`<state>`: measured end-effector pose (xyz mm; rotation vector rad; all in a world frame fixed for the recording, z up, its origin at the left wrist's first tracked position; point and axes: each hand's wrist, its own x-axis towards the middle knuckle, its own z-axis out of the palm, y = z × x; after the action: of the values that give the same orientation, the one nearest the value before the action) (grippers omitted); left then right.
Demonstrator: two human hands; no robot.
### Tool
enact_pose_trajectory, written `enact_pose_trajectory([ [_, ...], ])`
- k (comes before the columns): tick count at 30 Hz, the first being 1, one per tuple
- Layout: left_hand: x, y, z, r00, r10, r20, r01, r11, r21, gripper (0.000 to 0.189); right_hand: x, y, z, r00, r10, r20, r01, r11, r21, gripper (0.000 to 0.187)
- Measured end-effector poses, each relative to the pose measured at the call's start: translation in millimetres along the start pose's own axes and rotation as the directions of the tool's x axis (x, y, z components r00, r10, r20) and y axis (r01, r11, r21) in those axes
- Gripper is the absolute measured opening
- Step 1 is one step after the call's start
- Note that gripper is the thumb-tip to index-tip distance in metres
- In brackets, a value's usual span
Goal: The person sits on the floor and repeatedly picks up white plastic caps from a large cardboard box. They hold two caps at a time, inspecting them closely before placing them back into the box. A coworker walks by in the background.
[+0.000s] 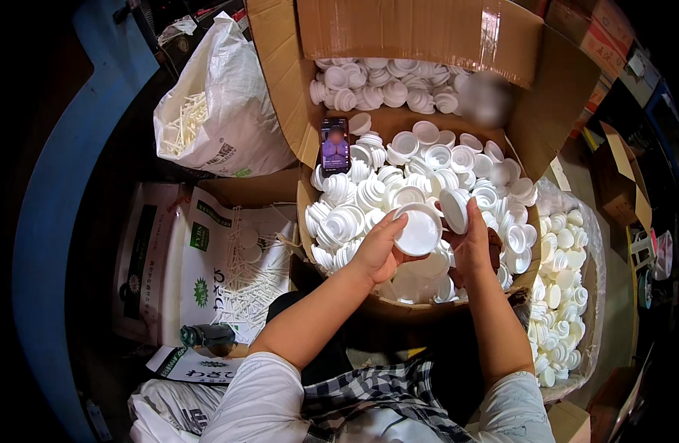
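My left hand [381,252] grips a round white plastic cap [418,230] by its edge, with the shallow inner face turned up. In my right hand [474,243] a second white plastic cap [454,211] stands nearly on edge, pinched between thumb and fingers. The two caps are close together, and whether they touch is hard to tell. Both hands are over a large cardboard box [516,290] heaped with white ridged plastic caps [370,194]. Some of these lie face up like small cups, others on their sides.
A phone [335,147] with a lit screen leans at the box's left wall. Further left are a woven sack [229,105] of thin white sticks and a carton [201,266] holding more sticks [251,299]. A clear plastic bag [591,326] of caps stands right.
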<state>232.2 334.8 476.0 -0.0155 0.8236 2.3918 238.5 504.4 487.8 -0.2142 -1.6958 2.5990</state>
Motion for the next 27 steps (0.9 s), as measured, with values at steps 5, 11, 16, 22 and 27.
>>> enact_pose_trajectory([
  [5,0.5,1.2,-2.8,1.0,-0.011,-0.002,0.011,0.999,-0.045,0.04,1.4,-2.0,0.9,0.999,0.044,-0.007,-0.043,0.995,0.095,0.056],
  [11,-0.9,3.2,0.7,1.0,-0.023,0.006,0.023,0.998,-0.06,0.044,2.2,-3.0,-3.3,0.994,0.095,0.057,-0.101,0.989,0.112,0.062],
  [16,-1.5,4.7,1.7,1.0,-0.018,0.012,0.019,0.998,-0.061,0.046,0.7,-7.9,-0.7,0.984,0.171,0.052,-0.179,0.956,0.232,0.062],
  [22,-3.8,8.6,5.9,0.997,0.036,0.066,-0.023,0.982,-0.187,0.054,-1.2,-16.5,4.5,0.95,0.307,0.048,-0.298,0.854,0.427,0.06],
  [27,-4.0,10.1,-1.8,0.994,0.049,0.101,-0.018,0.959,-0.283,0.056,-3.7,-20.9,3.5,0.927,0.357,0.114,-0.367,0.802,0.472,0.058],
])
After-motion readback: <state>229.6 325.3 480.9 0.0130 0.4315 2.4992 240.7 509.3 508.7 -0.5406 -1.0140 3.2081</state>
